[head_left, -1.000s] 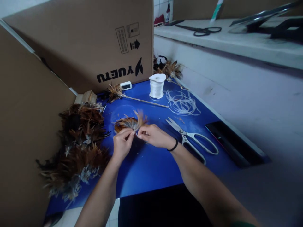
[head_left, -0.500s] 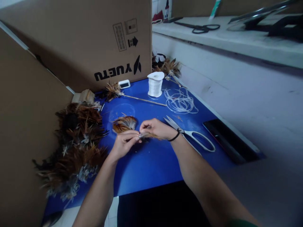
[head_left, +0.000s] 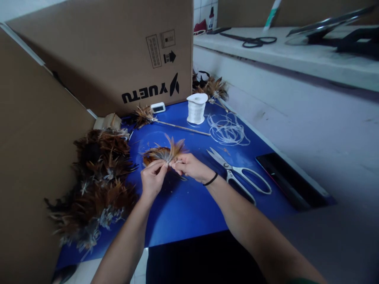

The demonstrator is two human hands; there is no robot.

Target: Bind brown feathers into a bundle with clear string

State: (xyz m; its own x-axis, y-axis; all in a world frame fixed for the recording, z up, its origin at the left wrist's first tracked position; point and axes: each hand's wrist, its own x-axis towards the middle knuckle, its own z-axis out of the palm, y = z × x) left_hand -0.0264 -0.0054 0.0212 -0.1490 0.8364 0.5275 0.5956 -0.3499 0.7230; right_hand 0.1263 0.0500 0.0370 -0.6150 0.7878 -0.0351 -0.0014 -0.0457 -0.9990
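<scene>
Over the blue table, my left hand (head_left: 153,176) and my right hand (head_left: 189,165) meet fingertip to fingertip. Both pinch the pale base of a small bunch of feathers (head_left: 175,146), brown and whitish, which fans upward. Just behind it lies a flat fan of brown feathers (head_left: 152,154), partly covered by the bunch and my left hand. To the right of my right hand, white-handled scissors (head_left: 237,173) lie with their blades slightly apart. Whether a thread is between my fingertips I cannot make out.
Piled feather bundles (head_left: 100,177) line the left side by a cardboard box (head_left: 103,51). Behind my hands are a feathered stick (head_left: 183,128), a white spool (head_left: 196,110) and loose clear strip (head_left: 227,130). A dark phone (head_left: 290,179) lies right, below a ledge (head_left: 296,51).
The feather bunch, earlier pointing right beneath my right hand, now stands upright and fanned. My right hand has moved left and down, closer against my left hand. The view has shifted slightly.
</scene>
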